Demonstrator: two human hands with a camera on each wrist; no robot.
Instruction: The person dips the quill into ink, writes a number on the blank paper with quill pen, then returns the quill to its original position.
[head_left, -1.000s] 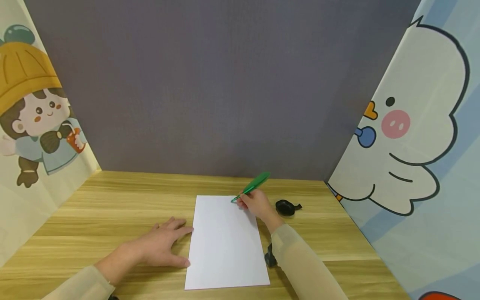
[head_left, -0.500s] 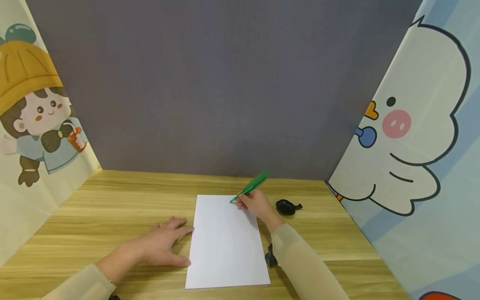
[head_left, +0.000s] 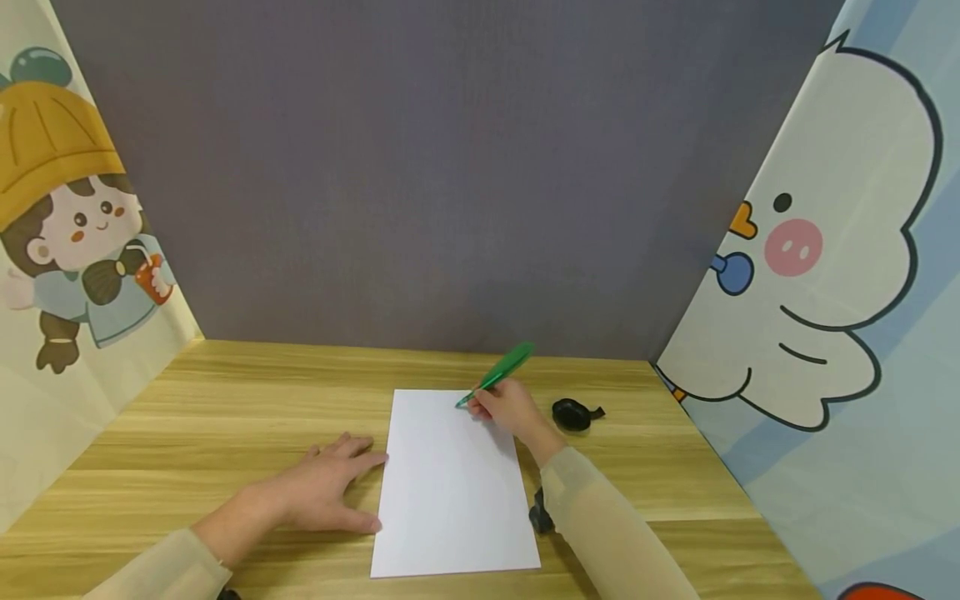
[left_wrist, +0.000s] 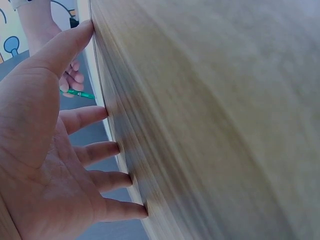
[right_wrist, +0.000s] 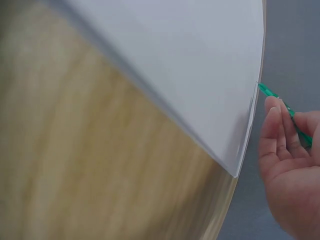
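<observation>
At the far end of the paper (head_left: 450, 492): controlling the pen (head_left: 504, 368)

Position: The paper lies flat on the table (head_left: 262, 400), its long sides running away from the person. The pen slants above the paper's far end, tip down and to the left, broad green end raised to the right. Whether the tip meets the surface cannot be told; no mark is visible.

Procedure: The step in hand appears to be guiding the tip across the paper. Light, even pressure suits it, with the pen slanted and the grip close to the tip. The paper should be steadied from the side, clear of the tip's path, since a loose sheet could slide or turn.

Right hand (head_left: 510, 408): Thumb and fingers are together, clamped on the pen low on its barrel.

Left hand (head_left: 318, 487): Fingers and thumb are spread wide apart, grasping nothing. Thumb and index fingertips touch the paper's left edge; the other fingertips rest on the table. Pressing slightly further onto the paper would probably steady it better.
</observation>
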